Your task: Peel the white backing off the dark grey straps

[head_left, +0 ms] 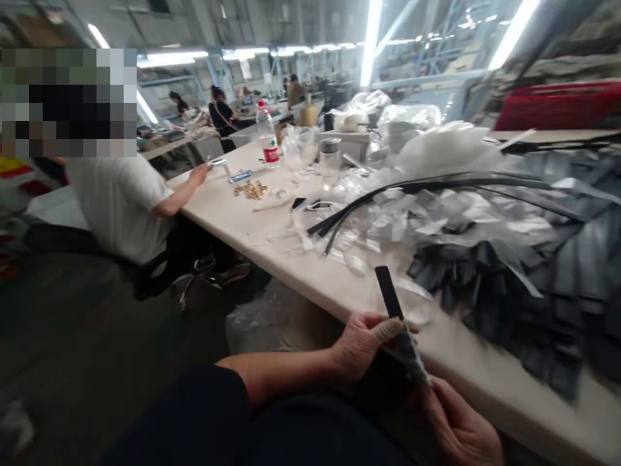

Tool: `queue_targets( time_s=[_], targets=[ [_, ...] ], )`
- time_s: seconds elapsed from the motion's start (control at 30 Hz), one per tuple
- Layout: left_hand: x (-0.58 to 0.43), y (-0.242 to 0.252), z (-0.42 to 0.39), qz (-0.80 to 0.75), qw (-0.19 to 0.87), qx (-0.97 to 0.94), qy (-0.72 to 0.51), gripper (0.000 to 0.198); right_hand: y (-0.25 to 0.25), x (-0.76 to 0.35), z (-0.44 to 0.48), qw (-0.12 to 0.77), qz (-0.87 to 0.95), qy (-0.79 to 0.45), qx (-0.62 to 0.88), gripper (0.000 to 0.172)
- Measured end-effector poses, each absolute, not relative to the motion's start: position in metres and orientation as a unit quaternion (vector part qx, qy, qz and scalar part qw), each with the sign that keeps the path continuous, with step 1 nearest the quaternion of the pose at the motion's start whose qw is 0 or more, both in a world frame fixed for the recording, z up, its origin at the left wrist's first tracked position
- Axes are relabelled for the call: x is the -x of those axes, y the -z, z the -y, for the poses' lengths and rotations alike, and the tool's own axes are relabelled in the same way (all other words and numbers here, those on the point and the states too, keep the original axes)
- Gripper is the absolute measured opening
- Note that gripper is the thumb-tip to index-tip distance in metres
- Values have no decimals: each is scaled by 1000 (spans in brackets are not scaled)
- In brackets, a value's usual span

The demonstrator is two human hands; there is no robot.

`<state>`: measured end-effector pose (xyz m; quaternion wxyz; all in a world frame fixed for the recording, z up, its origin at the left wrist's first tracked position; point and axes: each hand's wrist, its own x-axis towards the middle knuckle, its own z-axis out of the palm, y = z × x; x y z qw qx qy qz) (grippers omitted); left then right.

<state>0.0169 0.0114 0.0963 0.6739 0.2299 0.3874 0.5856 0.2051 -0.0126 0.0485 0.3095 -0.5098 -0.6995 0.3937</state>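
Note:
A black strip (389, 292), its lower part covered by a pale, wrinkled wrap, is held at a slant over the near table edge. My left hand (361, 343) pinches it around the middle, thumb lying on top. Lower down, my right hand (458, 421) is closed around the bottom end, which its fingers partly hide. Just beyond my hands, a heap of dark grey strips (485, 285) spreads across the right side of the table, with pale translucent pieces (460, 213) among and above them.
The pale table (218, 220) runs away to the upper left. On it stand a water bottle (268, 139), a lidded jar (330, 158) and a pile of small brass-coloured parts (253, 189). A co-worker (121, 200) sits at the left edge. A red basket (557, 107) is far right.

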Motion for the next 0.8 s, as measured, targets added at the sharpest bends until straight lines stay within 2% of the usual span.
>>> queue_targets(
  time_s=[0.13,0.33,0.47,0.57,0.63,0.7,0.8],
  targets=[
    [-25,-91,3,-383,707,-252,-538,43,-59,-196,14,352,705,-391,475,29],
    [-18,-109,-21,-327,660,-224,-638,32,-49,-200,25,353,682,-406,496,30],
    [-18,-114,-32,-350,629,-259,-644,30,-58,-202,23,323,674,-468,472,28],
    [-26,-112,-26,-371,643,-288,-605,30,-79,-197,17,331,688,-481,430,40],
    [-31,-111,-19,-385,664,-294,-569,29,-92,-190,13,355,701,-461,413,38],
    [-32,-113,-13,-395,674,-295,-551,29,-102,-182,10,371,714,-431,409,27],
    [-25,-118,-11,-402,631,-308,-588,30,-108,-172,6,329,771,-331,432,26]
  ],
)
